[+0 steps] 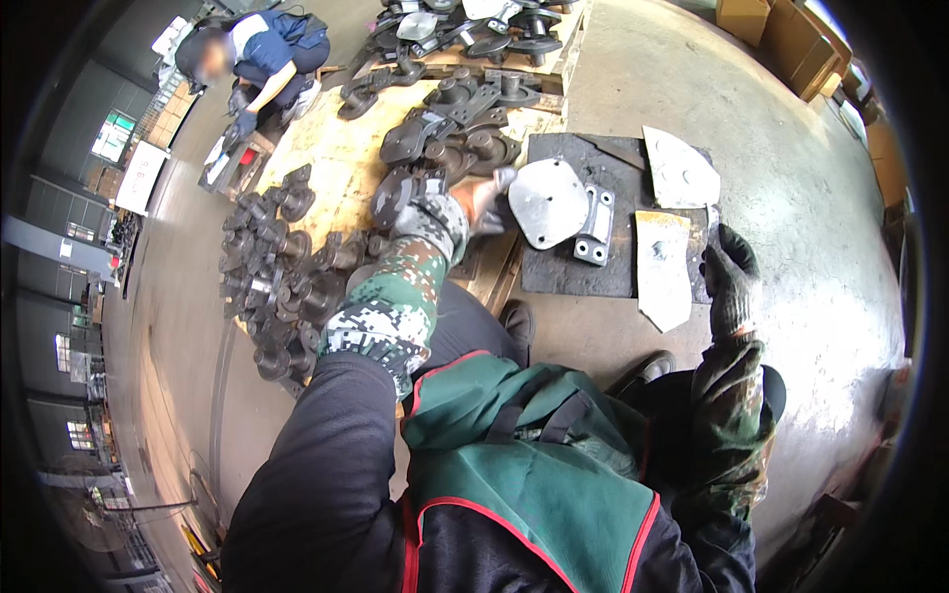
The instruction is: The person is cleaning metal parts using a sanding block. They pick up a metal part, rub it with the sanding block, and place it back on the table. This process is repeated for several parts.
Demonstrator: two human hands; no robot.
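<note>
My left hand (485, 201), gloved and blurred, is at the left edge of a cast metal part with a flat silver flange plate (547, 203) and a bracket foot (595, 225) with bolt holes. Whether its fingers grip the part cannot be told. The part rests on a dark square mat (578, 276). At the mat's right side, my right hand (730, 278), in a grey knit glove, has its fingers closed around a thin, light-coloured object (712, 216), mostly hidden. Two pale sheets, one with round marks (680, 169) and one pointed at the bottom (663, 268), lie beside the part.
Many dark cast metal parts (278, 256) cover a wooden pallet (326, 137) on the left. More parts stand on another pallet (574, 44) behind. A flat dark bar (612, 152) lies on the mat. A person (278, 59) crouches at upper left. Cardboard boxes (797, 48) stand at upper right.
</note>
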